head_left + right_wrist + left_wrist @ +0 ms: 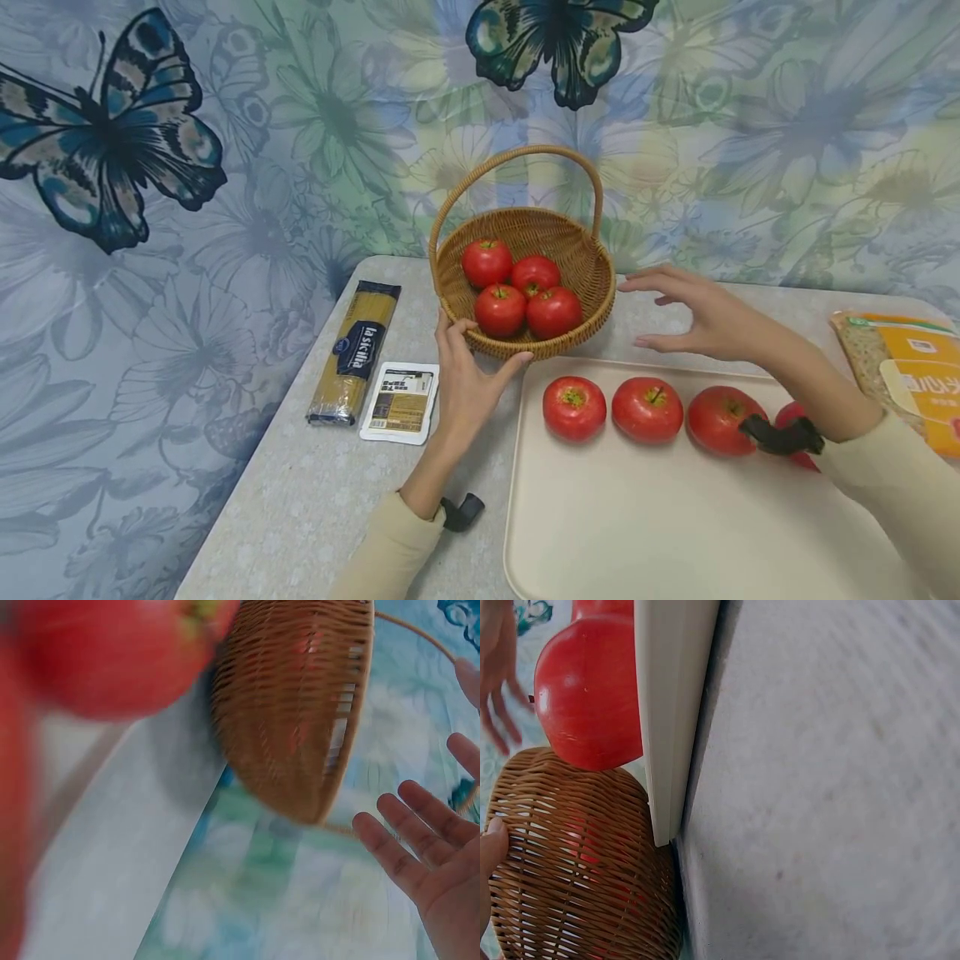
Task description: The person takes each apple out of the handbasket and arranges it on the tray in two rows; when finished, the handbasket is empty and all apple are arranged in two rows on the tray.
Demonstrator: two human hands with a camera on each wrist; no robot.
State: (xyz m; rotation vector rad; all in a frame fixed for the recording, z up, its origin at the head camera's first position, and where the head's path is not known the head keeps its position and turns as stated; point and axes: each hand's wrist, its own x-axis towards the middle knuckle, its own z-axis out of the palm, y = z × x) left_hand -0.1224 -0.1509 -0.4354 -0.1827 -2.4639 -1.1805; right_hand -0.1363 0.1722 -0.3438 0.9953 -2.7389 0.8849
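Red apples (574, 408) sit in a woven brown basket (558, 232) at the far edge of a pale grey table (300, 500) and along the far edge of a cream tray (652, 525), before blue-green, floral, butterfly-printed fabric (337, 125).

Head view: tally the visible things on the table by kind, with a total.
Apples: 8 (4 in the basket, 4 on the tray, one of those partly hidden)
Basket: 1
Tray: 1
Pasta pack: 1
White-edged pack: 1
Orange bag: 1
Total: 13
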